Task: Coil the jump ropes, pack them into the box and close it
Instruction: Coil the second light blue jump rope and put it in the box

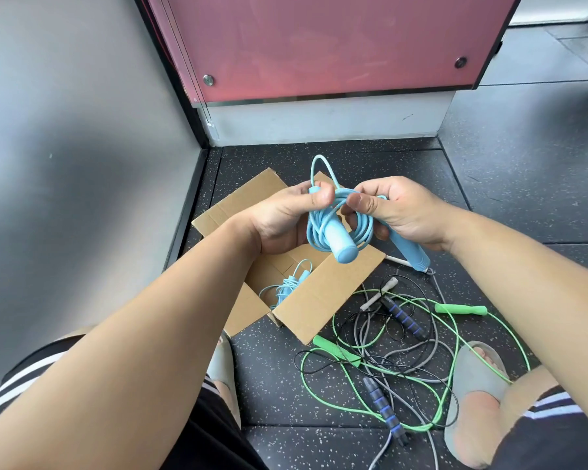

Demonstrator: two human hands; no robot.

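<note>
My left hand [282, 217] grips one handle of a light blue jump rope [336, 232], its cord wound in loops around the handles. My right hand [399, 212] holds the other blue handle and pinches the cord. Both hands hover above an open cardboard box [319, 293] on the floor. Inside the box lies another coiled light blue rope [287, 286]. To the right of the box, a green rope [460, 309], a black rope with blue-striped handles [403, 317] and a grey rope [375, 300] lie tangled together.
The floor is dark speckled rubber [510, 184]. A grey wall stands at the left and a pink panel [319, 45] behind the box. My feet in grey slippers [476, 378] flank the tangled ropes; the right one rests on the green cord.
</note>
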